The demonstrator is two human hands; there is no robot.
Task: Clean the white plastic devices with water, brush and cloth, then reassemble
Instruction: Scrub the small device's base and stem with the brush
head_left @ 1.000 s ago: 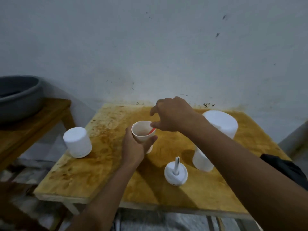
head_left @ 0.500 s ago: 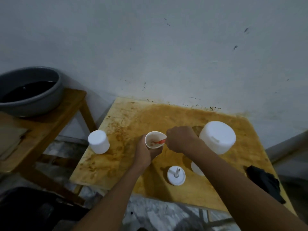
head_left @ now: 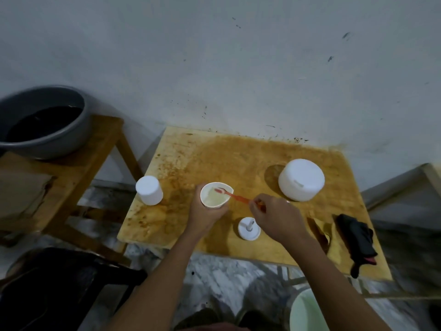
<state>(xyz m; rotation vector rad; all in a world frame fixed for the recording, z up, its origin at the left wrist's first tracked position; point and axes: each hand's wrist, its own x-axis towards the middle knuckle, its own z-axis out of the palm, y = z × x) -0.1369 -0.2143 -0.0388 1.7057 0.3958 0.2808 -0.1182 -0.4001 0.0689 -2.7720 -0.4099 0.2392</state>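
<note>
My left hand (head_left: 205, 214) grips a small white cup-shaped part (head_left: 215, 195) over the middle of the stained wooden table (head_left: 238, 154). My right hand (head_left: 276, 216) holds a red toothbrush (head_left: 235, 196) by its handle, with the bristle end resting inside the cup. A small white cylinder (head_left: 149, 190) stands at the table's left edge. A big white round housing (head_left: 301, 179) sits at the back right. A white disc with an upright stem (head_left: 249, 228) lies just below my right hand. A black cloth (head_left: 358, 237) lies at the right front edge.
A grey basin of dark water (head_left: 43, 120) rests on a wooden bench (head_left: 90, 158) to the left. A black plastic chair (head_left: 59, 283) is at the lower left. A pale green bucket (head_left: 307, 311) stands on the floor at the lower right.
The camera has pulled back and tilted down. My right hand has drawn back to the right, so the red brush's handle now shows, its head still in the cup.
</note>
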